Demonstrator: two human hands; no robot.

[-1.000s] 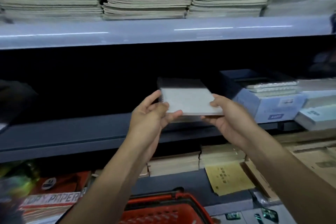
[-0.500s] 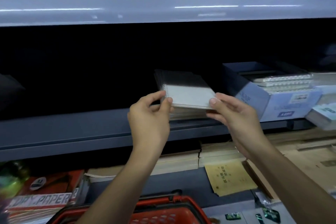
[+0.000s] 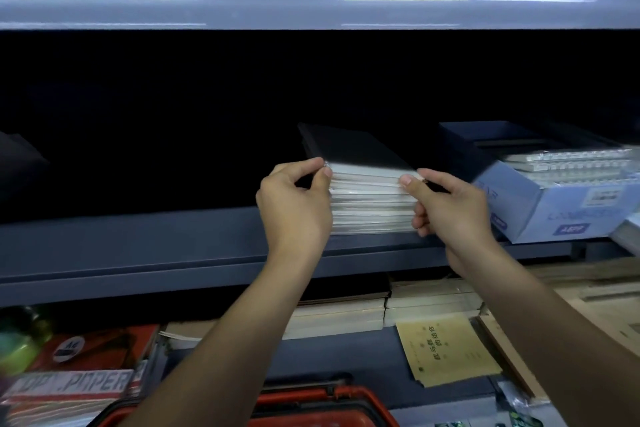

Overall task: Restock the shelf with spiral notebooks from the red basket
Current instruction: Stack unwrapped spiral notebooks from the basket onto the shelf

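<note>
At the centre of the frame a stack of notebooks (image 3: 372,199) sits on the dark grey metal shelf (image 3: 173,246), its top cover dark and smooth, the page edges pale and layered. The left hand (image 3: 294,204) pinches the top notebook's left corner between thumb and forefinger; the right hand (image 3: 450,208) pinches the right corner, its other fingers curled. The restocking looks well along, though the red plastic basket (image 3: 332,402) at the bottom edge hides its contents.
</note>
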